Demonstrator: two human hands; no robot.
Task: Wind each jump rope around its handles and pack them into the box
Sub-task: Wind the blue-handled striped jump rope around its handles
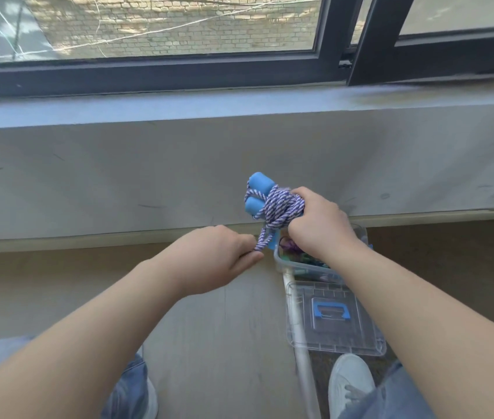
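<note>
The right grip, a bare hand, is curled round a jump rope and holds it up in the air in front of a pale wall. The purple and white cord is wound many times round the two blue handles, which lie side by side with their rounded ends sticking out to the left of the bundle. A short loop of the cord hangs below the bundle, and the left grip pinches its lower end between thumb and fingers.

Right under the right wrist a clear plastic box stands open on the floor, close to the foot of the wall. Purple and green cords show inside it, partly hidden by the arm. The clear lid lies flat on the floor just on the near side of the box, with a blue carry handle on top. A white pole lies along the left edge of the lid. A white shoe and blue jeans show at the bottom, and a dark-framed window runs above the sill
</note>
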